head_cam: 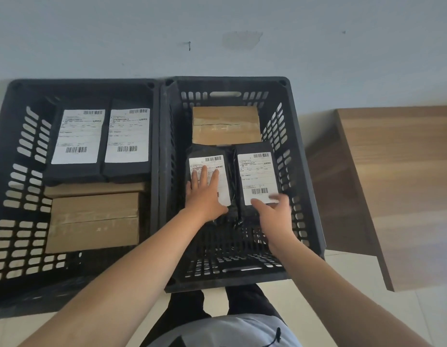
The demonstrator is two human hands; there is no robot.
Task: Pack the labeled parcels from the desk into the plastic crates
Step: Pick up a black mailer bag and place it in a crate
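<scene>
Nearly done: both crates hold parcels, the table (405, 156) looks bare, left hand (205, 194) flat on a black parcel (226, 176), right hand (273, 211) loosely open beside another (257, 179).

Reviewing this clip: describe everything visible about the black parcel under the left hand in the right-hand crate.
The black parcel is a flat oblong packet wrapped in what looks like black plastic film, creased along its near end. A white shipping label with barcodes covers most of its top face. It lies flat on the floor of the right crate, label up, its long side beside a second labelled black parcel, with a taped cardboard box just beyond it. The left hand rests on it, straight fingers spread over the label.
</scene>
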